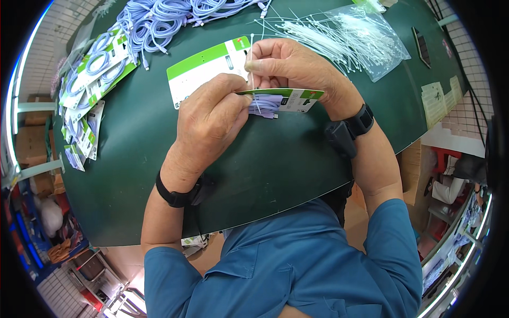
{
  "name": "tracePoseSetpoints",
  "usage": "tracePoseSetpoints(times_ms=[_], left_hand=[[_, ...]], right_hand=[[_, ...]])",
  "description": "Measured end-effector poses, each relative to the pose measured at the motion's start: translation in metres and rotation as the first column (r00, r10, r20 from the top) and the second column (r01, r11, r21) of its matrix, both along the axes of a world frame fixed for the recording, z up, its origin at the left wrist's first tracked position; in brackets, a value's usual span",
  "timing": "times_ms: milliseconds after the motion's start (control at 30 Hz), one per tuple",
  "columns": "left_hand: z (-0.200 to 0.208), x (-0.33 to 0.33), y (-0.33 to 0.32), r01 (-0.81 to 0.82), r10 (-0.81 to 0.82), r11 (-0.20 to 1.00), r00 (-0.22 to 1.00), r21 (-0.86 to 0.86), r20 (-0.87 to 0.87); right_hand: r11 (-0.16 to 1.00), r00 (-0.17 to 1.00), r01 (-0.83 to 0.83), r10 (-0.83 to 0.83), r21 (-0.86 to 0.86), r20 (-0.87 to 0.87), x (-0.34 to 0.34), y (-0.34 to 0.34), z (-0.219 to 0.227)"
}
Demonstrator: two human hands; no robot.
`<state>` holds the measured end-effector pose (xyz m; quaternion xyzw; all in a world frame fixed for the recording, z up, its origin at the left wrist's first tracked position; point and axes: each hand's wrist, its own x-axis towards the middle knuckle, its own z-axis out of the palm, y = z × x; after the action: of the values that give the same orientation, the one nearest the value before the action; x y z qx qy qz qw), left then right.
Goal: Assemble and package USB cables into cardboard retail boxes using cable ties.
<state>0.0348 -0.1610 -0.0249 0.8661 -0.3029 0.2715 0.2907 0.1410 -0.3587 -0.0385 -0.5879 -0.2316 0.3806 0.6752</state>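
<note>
The cable card [305, 100], green and white, is held tilted just above the centre of the view, toward twelve o'clock, with a small coil of lilac cable [265, 105] lying against its near face. Beneath everything spreads the dark green table [254, 169], its curved near edge at six o'clock. At eleven o'clock, cut off by the upper edge of the view, is a heap of lilac cables [154, 24]. At ten o'clock, carded cables [87, 85] overlap in a loose pile. White cable ties [318, 45] fan out at one o'clock, many lying in or under a clear plastic bag [389, 53]. The left hand [209, 114] is clamped on the left end of the cable card, thumb at the coil. The right hand [297, 63] comes in from two o'clock, its thumb and forefinger together on one upright white tie [252, 46]. Behind the hands, toward eleven o'clock, lies flat card stock [204, 66], partly covered; whether one sheet or several, I cannot tell. Paper sheets [433, 103] lie between two and three o'clock. Smaller still, a dark phone-shaped object [421, 46] lies at two o'clock.
</note>
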Motion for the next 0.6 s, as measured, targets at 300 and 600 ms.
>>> tracePoseSetpoints(times_ms=[300, 600], left_hand=[[-0.0016, 0.0025, -0.0008, 0.003, -0.006, 0.999, 0.996, 0.034, 0.088], [-0.0018, 0.0007, 0.0000, 0.000, -0.004, 0.999, 0.994, 0.039, 0.106]], right_hand=[[0.990, 0.988, -0.140, 0.141, -0.030, 0.060, 0.0029, -0.0071, 0.0007], [0.991, 0.991, -0.133, 0.132, -0.033, -0.031, 0.0028, -0.0056, 0.0042]])
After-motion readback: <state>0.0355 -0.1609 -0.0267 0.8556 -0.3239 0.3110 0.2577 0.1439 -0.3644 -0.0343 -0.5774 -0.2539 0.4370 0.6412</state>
